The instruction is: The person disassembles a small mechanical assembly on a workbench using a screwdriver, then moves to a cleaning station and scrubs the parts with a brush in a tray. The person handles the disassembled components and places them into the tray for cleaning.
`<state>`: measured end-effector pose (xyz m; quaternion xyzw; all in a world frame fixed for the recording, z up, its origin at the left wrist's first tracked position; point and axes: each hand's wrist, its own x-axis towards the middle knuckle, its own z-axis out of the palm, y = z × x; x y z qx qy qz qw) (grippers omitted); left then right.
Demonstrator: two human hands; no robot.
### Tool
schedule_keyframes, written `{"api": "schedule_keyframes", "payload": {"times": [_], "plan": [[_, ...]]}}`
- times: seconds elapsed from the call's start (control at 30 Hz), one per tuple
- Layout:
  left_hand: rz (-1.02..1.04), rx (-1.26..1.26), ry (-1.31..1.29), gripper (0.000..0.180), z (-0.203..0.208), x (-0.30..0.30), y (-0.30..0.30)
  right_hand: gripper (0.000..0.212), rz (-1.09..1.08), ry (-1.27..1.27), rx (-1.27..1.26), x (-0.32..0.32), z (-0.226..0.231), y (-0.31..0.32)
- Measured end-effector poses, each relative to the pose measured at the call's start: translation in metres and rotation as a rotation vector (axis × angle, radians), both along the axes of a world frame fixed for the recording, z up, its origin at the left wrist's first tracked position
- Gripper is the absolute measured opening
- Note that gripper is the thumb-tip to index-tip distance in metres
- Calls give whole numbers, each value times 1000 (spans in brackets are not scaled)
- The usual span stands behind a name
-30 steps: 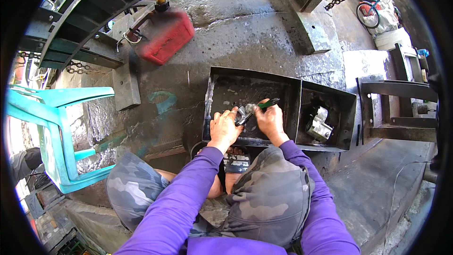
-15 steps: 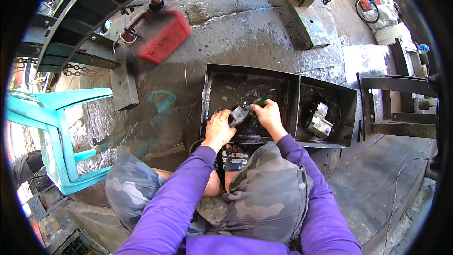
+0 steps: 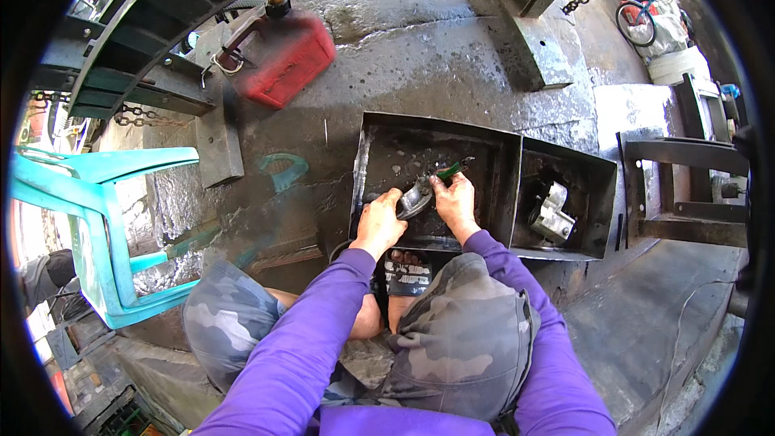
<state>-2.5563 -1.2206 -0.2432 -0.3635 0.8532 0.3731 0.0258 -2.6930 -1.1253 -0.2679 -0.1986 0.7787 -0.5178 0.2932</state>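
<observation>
My left hand [image 3: 379, 224] is closed on a grey metal part [image 3: 416, 197] with a curved rim, held over the larger compartment of a dark metal tray [image 3: 436, 123]. My right hand [image 3: 457, 206] pinches a slim green-handled tool [image 3: 450, 170] just right of the part. The working end of that tool is too small to make out. In the tray's smaller right compartment lies a silvery cast metal housing [image 3: 552, 215]. Dark wet grime coats the tray's floor.
A red fuel can [image 3: 289, 64] with a yellow spout stands at the upper left. Left of me is a turquoise plastic chair [image 3: 109, 250]. Steel frames [image 3: 686, 149] stand right of the tray, and a steel beam [image 3: 529, 40] lies beyond it. My knees flank the tray's near side.
The view has shifted slightly, moving the scene a little rightward. The metal part has turned in my left hand, showing more of its curved rim. The green handle lies at a flatter angle.
</observation>
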Motion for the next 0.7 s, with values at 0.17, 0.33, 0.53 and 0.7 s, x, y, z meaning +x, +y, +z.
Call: {"api": "schedule_keyframes", "payload": {"times": [0.17,0.33,0.53,0.7], "plan": [[56,130,-91,62,-1,-1,-6,15,133,-106,13,-5,15,-8],[87,119,-44,55,-6,2,-2,24,246,91,-43,-11,-6,-3],[-92,-8,-138,74,-3,-2,1,21,29,248,132,-46,-57,11],[141,57,-194,68,11,-17,11,22,2,-215,186,-53,-34,26]]}}
